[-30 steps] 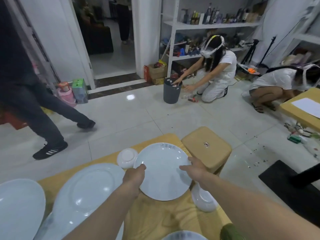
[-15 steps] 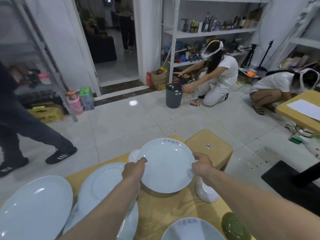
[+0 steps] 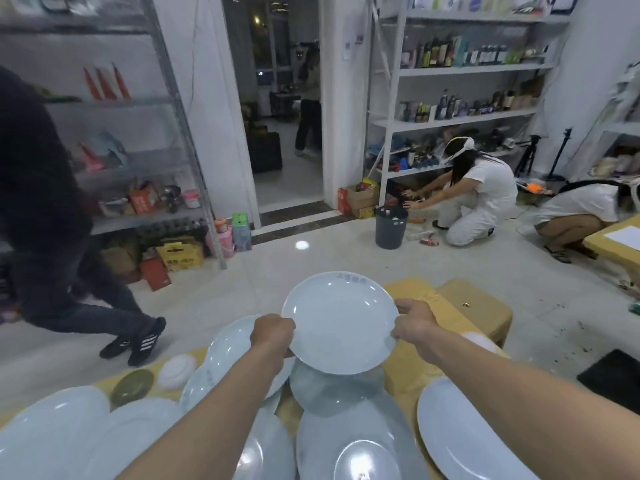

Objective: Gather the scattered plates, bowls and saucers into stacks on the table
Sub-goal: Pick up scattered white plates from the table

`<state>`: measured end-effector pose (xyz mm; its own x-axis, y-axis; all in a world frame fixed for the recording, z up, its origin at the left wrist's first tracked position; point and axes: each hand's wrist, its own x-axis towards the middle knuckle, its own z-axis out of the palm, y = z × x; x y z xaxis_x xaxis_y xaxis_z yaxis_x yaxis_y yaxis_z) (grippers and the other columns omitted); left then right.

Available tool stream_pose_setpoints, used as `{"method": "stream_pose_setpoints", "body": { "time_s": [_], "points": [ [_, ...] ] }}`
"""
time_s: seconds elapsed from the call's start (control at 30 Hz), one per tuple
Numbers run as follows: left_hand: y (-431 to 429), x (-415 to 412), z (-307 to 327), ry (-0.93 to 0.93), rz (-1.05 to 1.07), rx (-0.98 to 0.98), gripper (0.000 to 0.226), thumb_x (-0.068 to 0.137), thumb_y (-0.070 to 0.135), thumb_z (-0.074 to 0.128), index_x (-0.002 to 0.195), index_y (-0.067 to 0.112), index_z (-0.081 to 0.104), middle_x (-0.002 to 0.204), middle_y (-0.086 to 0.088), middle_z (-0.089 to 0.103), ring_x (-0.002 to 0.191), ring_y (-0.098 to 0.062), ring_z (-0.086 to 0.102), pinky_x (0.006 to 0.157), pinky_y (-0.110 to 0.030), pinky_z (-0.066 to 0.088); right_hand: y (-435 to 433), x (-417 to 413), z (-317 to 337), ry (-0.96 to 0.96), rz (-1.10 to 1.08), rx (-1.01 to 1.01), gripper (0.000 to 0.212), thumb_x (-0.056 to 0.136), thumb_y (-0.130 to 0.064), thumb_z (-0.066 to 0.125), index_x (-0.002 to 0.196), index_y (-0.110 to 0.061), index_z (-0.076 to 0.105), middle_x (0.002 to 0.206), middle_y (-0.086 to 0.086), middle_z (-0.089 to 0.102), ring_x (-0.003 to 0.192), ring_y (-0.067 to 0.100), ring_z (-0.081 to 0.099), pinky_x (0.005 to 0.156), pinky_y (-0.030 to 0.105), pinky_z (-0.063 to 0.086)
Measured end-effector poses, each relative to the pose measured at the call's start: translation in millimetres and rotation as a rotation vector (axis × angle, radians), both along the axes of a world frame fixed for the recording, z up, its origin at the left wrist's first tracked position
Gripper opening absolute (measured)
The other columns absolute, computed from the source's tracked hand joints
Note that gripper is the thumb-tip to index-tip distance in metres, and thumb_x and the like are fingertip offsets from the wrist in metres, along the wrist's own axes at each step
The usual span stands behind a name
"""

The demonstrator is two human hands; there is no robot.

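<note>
Far left, 9 o'clock of frame: person in dark clothes mid-stride on the floor. The worktop fills the bottom.

- **Left edge of worktop:** olive saucer, with a small white dish just beside it at its 2 o'clock.
- **7 o'clock of frame:** large pale plates overlap.
- **Behind the left forearm:** round plate, partly hidden.
- **Left hand:** fingers curled on the rim of the held plate at the plate's 9 o'clock. The fingertips are hidden under it.
- **Held plate:** white and round, with blue lettering on the rim at its 12 o'clock. It is up off the worktop at centre frame.
- **Below it at 6 o'clock:** shaded plate, overlapping a nearer plate. Can't tell whether the held plate touches the shaded one.
- **Right hand:** thumb on top of the rim at the plate's 3 o'clock, fingers curled under.
- **5 o'clock of frame:** another plate flat on the worktop.
- **2 o'clock, beyond the worktop:** tan stool.
- **Further back:** grey bin on the floor. A person in white kneels just beside it at its 3 o'clock.
</note>
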<state>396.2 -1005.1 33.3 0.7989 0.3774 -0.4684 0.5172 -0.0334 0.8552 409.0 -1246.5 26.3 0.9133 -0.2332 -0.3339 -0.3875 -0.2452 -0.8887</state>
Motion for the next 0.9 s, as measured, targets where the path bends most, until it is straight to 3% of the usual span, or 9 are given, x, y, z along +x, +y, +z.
{"method": "stream_pose_setpoints", "body": {
  "time_s": [0.1,0.17,0.27,0.33,0.47,0.6,0.7,0.8,0.9],
  "points": [
    [60.6,-44.6,7.5,-0.014,0.015,0.009,0.022,0.083,-0.01,0.048,0.087,0.004,0.065,0.095,-0.017,0.066,0.083,-0.034,0.065,0.058,-0.041,0.06,48.8,-26.9,-5.3,0.018,0.054,-0.019,0.06,0.069,0.016,0.056,0.123,-0.009,0.063,0.112,0.007,0.067,0.102,0.03,0.063,0.081,0.04,0.059],
    [99.7,-72.7,12.1,-0.034,0.037,0.012,0.026,0.08,-0.013,0.048,0.091,0.0,0.068,0.096,-0.019,0.068,0.082,-0.035,0.067,0.052,-0.038,0.06,82.9,-41.3,-6.7,0.014,0.1,-0.032,0.058,0.067,0.013,0.057,0.119,-0.01,0.067,0.106,0.009,0.069,0.096,0.03,0.065,0.077,0.039,0.06],
    [148.9,-109.3,20.2,-0.044,0.1,0.003,0.025,0.078,-0.015,0.046,0.089,-0.005,0.067,0.095,-0.022,0.07,0.08,-0.035,0.069,0.059,-0.046,0.061,132.3,-60.5,6.0,0.003,0.159,-0.018,0.044,0.068,0.014,0.057,0.099,-0.012,0.072,0.094,0.01,0.072,0.082,0.028,0.066,0.071,0.041,0.06],
    [180.8,-133.0,27.0,-0.054,0.157,-0.01,0.025,0.08,-0.017,0.046,0.091,-0.007,0.066,0.094,-0.021,0.07,0.081,-0.036,0.069,0.061,-0.048,0.061,167.5,-68.3,14.4,-0.008,0.226,-0.026,0.045,0.062,0.015,0.059,0.093,-0.015,0.073,0.095,0.01,0.073,0.089,0.031,0.067,0.076,0.044,0.06],
    [241.3,-175.3,33.6,-0.092,0.319,-0.025,0.024,0.08,-0.012,0.046,0.086,-0.001,0.067,0.093,-0.018,0.07,0.08,-0.037,0.07,0.06,-0.052,0.06,239.0,-75.4,22.9,-0.044,0.368,-0.016,0.05,0.061,0.017,0.063,0.101,-0.012,0.073,0.099,0.008,0.072,0.095,0.032,0.067,0.076,0.04,0.06],
    [300.8,-223.1,33.6,-0.108,0.449,0.0,0.025,0.077,-0.007,0.05,0.09,0.0,0.07,0.093,-0.016,0.072,0.08,-0.036,0.071,0.057,-0.048,0.061,315.2,-93.2,30.5,-0.056,0.504,0.035,0.051,0.062,0.024,0.059,0.097,-0.012,0.072,0.097,0.01,0.073,0.095,0.035,0.067,0.081,0.05,0.059],
    [338.4,-261.2,36.7,-0.117,0.563,0.016,0.028,0.08,-0.008,0.049,0.08,0.01,0.07,0.092,-0.011,0.071,0.083,-0.033,0.07,0.062,-0.046,0.062,371.3,-109.8,31.2,-0.059,0.582,0.054,0.058,0.065,0.026,0.058,0.114,-0.003,0.067,0.101,0.011,0.071,0.094,0.036,0.068,0.08,0.047,0.06],
    [374.3,-295.5,36.6,-0.13,0.653,-0.025,0.033,0.082,-0.009,0.042,0.077,0.015,0.065,0.095,-0.011,0.069,0.087,-0.035,0.069,0.06,-0.039,0.061,426.4,-132.6,29.9,-0.046,0.638,0.048,0.067,0.068,0.024,0.057,0.13,-0.002,0.057,0.118,0.012,0.066,0.102,0.036,0.064,0.078,0.04,0.059],
    [418.1,-329.1,33.2,-0.097,0.737,-0.059,0.023,0.087,-0.003,0.042,0.08,0.009,0.06,0.091,-0.012,0.067,0.084,-0.034,0.07,0.065,-0.04,0.061,481.6,-157.2,23.6,-0.049,0.713,0.027,0.066,0.066,0.022,0.056,0.126,-0.005,0.059,0.112,0.011,0.066,0.103,0.036,0.062,0.079,0.041,0.058]
  ]
}}
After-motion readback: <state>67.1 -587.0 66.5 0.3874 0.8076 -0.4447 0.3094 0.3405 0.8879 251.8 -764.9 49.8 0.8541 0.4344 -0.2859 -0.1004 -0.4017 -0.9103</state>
